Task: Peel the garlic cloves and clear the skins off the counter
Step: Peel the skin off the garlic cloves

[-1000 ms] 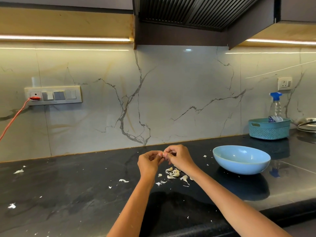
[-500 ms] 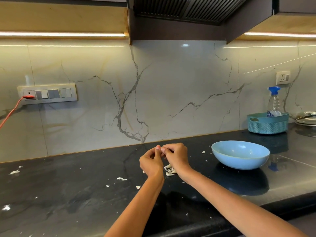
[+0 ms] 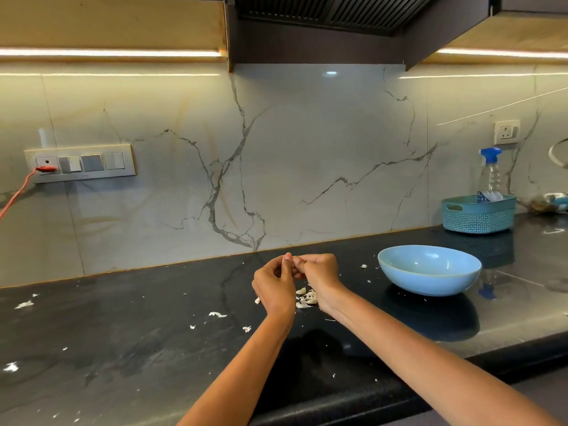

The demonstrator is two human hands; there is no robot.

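We are in the middle of peeling. Our left hand [image 3: 274, 285] and right hand [image 3: 316, 276] meet fingertip to fingertip above the black counter [image 3: 138, 342], both with fingers curled in a pinch around something small between them. We judge it to be a garlic clove, but the hands hide it and we cannot see it directly. Just beneath the hands, toward the middle of the counter, lies a small heap of skins [image 3: 305, 298], perhaps with cloves among them; we cannot tell which pieces are which. More scraps [image 3: 217, 314] are scattered across the counter toward its left end and its front edge, with a few flecks beside the blue bowl [image 3: 428, 269].

The bowl stands to the right of our hands, near the back of the counter, and what shows of its inside looks bare, so few if any peeled cloves seem to be in it. Clearing the skins has not begun by the look of the surface, and that whole step is left.

The counter is dark and glossy, backed by a pale veined marble wall [image 3: 307, 164] lit by strip lights under the cabinets. A switch plate [image 3: 80, 163] with a red cord plugged in sits at the left. At the right back corner a teal basket [image 3: 479, 214] holds a spray bottle [image 3: 490, 175], below a wall socket [image 3: 506, 132]. A dark hood [image 3: 322, 29] hangs overhead.
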